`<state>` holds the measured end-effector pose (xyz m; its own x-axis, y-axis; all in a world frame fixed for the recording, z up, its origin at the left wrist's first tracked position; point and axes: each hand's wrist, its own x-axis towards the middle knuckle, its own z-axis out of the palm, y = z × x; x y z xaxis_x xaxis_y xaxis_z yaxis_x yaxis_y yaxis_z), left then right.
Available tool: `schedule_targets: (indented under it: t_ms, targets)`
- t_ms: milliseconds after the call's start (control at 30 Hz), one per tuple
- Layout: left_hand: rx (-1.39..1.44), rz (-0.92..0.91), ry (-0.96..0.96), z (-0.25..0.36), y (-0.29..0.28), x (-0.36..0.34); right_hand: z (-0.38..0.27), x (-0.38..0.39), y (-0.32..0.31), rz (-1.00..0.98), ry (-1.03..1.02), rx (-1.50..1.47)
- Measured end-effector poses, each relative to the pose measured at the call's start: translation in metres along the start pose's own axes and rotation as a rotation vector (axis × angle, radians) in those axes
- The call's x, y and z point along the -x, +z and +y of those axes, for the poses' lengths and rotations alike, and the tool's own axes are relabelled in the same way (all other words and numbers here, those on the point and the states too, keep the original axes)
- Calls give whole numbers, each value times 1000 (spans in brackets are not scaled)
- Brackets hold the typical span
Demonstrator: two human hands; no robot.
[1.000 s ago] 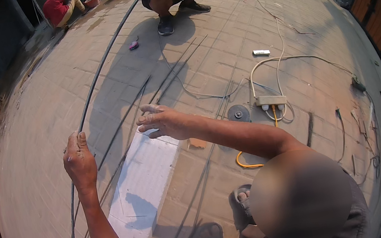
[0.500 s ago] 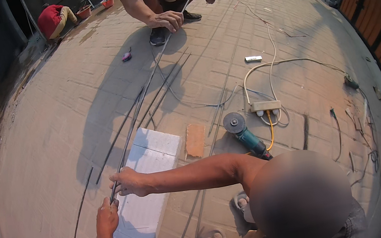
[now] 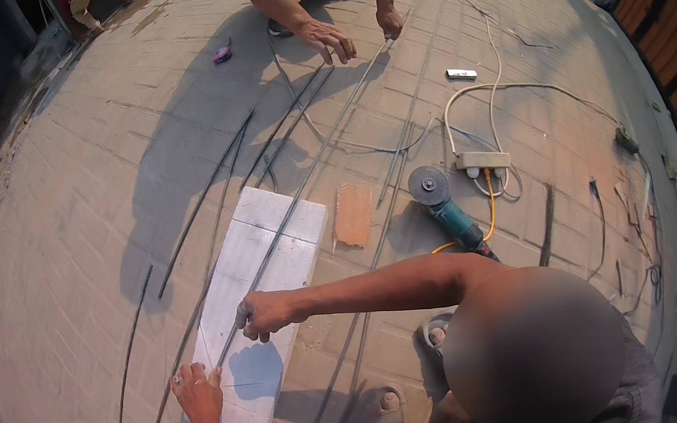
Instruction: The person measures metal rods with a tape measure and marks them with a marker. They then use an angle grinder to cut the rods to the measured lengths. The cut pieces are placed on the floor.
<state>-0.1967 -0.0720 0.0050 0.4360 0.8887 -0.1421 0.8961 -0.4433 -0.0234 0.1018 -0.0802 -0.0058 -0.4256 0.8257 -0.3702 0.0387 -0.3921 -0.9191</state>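
My left hand [image 3: 199, 393] lies back-up at the lower left edge of a long white block [image 3: 271, 231], thumb and fingers on a thin steel rod [image 3: 297, 202] that slants across the block. Its grip is partly hidden under the palm. My right hand is out of view. From the right, a co-worker's arm reaches over, and their closed hand [image 3: 266, 313] holds the same rod just above mine. At the far end, a second person squats; one hand [image 3: 389, 23] is at the rod's tip and the other [image 3: 327, 40] hovers over two shorter rods [image 3: 282, 136].
More rods [image 3: 190, 222] lie left of the block. To the right are an orange brick piece [image 3: 353, 216], an angle grinder [image 3: 453, 215], a power strip [image 3: 483, 160] with looping cords and a small white box [image 3: 461, 73]. The nearby co-worker's sandalled feet [image 3: 388, 412] stand right of the block.
The rod has swung right onto the block, away from the bundle. The nearby co-worker's hand shifted right and down with it; mine moved slightly lower. The far person's hands moved right.
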Motion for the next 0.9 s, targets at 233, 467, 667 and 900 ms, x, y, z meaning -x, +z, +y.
schedule_targets:
  t_ms: [233,467,667,900]
  targets:
    - [-58,-122,-251,-44,18,29,-6,45,-49,50,-34,212]
    - [-46,-365,-336,-108,16,76,22,72,-76,-7,-91,610]
    - [101,-271,-313,-186,66,142,22,113,-98,-54,7,741]
    - [-75,-216,-131,-159,47,128,-13,146,-86,-80,-154,834]
